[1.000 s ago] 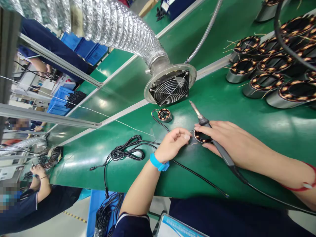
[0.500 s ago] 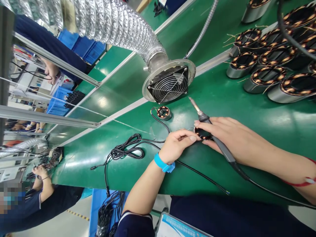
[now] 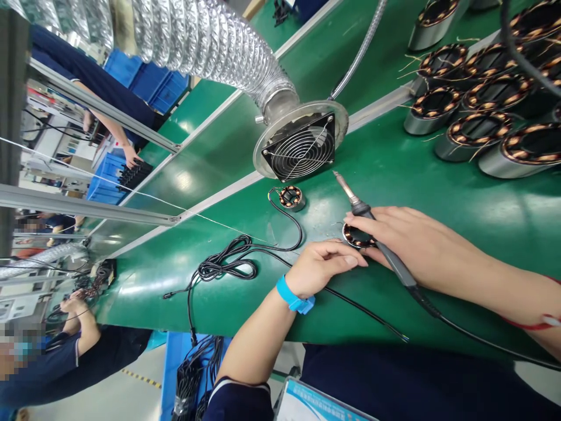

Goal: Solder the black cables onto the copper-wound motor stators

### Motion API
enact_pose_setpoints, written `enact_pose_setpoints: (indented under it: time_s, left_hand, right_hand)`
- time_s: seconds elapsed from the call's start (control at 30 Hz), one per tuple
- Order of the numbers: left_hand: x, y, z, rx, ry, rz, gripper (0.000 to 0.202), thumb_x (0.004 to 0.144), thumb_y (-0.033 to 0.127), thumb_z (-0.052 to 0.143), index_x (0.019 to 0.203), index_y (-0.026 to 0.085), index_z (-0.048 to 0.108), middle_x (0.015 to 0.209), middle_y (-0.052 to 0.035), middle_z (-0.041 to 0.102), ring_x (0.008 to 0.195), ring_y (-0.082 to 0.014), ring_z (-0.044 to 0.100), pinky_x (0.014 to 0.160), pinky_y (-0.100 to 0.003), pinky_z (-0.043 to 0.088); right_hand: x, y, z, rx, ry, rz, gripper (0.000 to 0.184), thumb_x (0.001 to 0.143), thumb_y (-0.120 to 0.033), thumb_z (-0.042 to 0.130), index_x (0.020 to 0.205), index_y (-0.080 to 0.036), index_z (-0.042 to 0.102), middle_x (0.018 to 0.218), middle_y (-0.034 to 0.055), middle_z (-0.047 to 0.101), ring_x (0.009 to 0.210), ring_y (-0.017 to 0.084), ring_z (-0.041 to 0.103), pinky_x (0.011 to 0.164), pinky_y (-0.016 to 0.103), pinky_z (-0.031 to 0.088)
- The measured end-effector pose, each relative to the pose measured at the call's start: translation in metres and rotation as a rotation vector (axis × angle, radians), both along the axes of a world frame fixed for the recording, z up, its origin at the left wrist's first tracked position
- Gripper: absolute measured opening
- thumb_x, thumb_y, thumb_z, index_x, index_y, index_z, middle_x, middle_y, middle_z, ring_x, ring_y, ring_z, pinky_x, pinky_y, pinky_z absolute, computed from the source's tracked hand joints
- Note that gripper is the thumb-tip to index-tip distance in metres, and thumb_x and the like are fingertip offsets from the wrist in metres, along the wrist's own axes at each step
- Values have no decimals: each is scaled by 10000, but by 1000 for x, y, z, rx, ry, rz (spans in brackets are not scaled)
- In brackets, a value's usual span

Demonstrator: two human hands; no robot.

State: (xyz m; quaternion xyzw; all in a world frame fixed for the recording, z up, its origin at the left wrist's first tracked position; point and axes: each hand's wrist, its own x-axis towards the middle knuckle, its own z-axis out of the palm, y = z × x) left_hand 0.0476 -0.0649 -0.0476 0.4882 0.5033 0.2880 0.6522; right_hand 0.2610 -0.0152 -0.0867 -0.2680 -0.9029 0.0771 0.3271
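My right hand (image 3: 407,240) is closed around the grey handle of a soldering iron (image 3: 357,204), its metal tip pointing up and left. Under that hand's fingers is a small stator (image 3: 356,235) with copper windings, partly covered. At its lower left edge is my left hand (image 3: 322,266), thumb and fingers close together; what they grip, if anything, is hidden. A second small stator (image 3: 291,197) with a black cable attached stands beyond my hands. A coiled black cable (image 3: 225,266) lies to the left; a cable end (image 3: 401,336) with bare wires passes under my left wrist.
A fume extraction hood (image 3: 302,152) on a silver duct (image 3: 210,47) hangs over the green bench (image 3: 144,286). Large wound stators (image 3: 477,131) stand at the right. A blue bin (image 3: 170,362) of cables is below the bench edge. Another person's arms (image 3: 83,318) are at far left.
My left hand has shifted slightly right and down along the stator's lower edge. My right hand and the iron stay almost still. In the background, a person's hand has reached a black part.
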Motion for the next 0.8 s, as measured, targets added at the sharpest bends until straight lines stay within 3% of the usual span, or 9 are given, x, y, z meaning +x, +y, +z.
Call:
enact_pose_setpoints:
  time_s: [0.1, 0.17, 0.23, 0.3, 0.37, 0.47, 0.6, 0.7, 0.8]
  left_hand:
    - [3, -10, 2, -4, 93, -85, 334, 901, 496, 693, 880, 170, 763, 809, -38, 642, 727, -147, 531, 750, -301, 474]
    - [6, -20, 6, 65, 305, -271, 292, 901, 455, 726, 1017, 188, 753, 883, -43, 646, 756, -160, 555, 746, -301, 482]
    - [11, -30, 10, 162, 537, -540, 280, 883, 390, 765, 1100, 215, 734, 1029, -65, 666, 828, -185, 605, 759, -307, 504]
    - [17, -37, 13, 243, 687, -753, 191, 913, 341, 724, 1052, 210, 723, 1113, -86, 668, 871, -202, 634, 757, -316, 523]
    - [21, -39, 14, 293, 718, -790, 124, 951, 302, 645, 951, 191, 698, 1056, -90, 674, 851, -204, 636, 737, -320, 523]
    - [20, -33, 19, 307, 567, -493, 128, 939, 283, 621, 861, 192, 664, 908, -63, 667, 812, -188, 612, 746, -312, 500]
    - [13, -21, 29, 96, 274, 31, 294, 894, 465, 700, 821, 185, 656, 664, 14, 560, 571, -98, 411, 569, -259, 351]
    - [11, -15, 33, -44, 134, 164, 504, 764, 650, 806, 813, 169, 666, 558, 53, 475, 513, -71, 335, 524, -246, 261]
    - [10, -12, 33, -77, 55, 203, 597, 647, 703, 881, 786, 160, 675, 567, 37, 535, 516, -64, 369, 536, -244, 291]
  right_hand:
    - [3, 4, -2, -38, 5, 27, 347, 1101, -267, 390, 1386, -167, 562, 1112, 127, 720, 1027, 265, 705, 814, 380, 553]
    - [7, 9, -3, -74, 5, 37, 367, 1084, -262, 419, 1416, -181, 554, 1203, 136, 719, 1117, 280, 701, 884, 413, 573]
    - [11, 12, -2, -90, 21, 39, 399, 1056, -237, 430, 1434, -185, 544, 1248, 141, 712, 1147, 288, 697, 908, 432, 584]
    - [15, 14, 0, -110, 32, 23, 437, 1024, -213, 438, 1449, -191, 539, 1265, 143, 709, 1136, 288, 701, 913, 435, 593]
    - [18, 14, 5, -126, 48, -31, 443, 1016, -212, 453, 1447, -203, 551, 1278, 139, 708, 1129, 289, 704, 932, 436, 595]
    - [22, 9, 14, -162, 135, -108, 379, 1063, -268, 480, 1433, -248, 562, 1231, 91, 740, 1111, 262, 726, 948, 403, 606]
    - [20, -3, 31, -411, 300, -139, 356, 1076, -359, 521, 1428, -307, 536, 1099, 8, 782, 975, 177, 775, 841, 262, 639]
    - [12, -13, 42, -597, 428, -108, 345, 1051, -404, 567, 1385, -316, 564, 1036, -3, 778, 887, 157, 780, 811, 233, 652]
    - [3, -20, 48, -697, 561, -80, 327, 1029, -421, 588, 1340, -322, 589, 987, -13, 762, 793, 133, 760, 782, 223, 653]
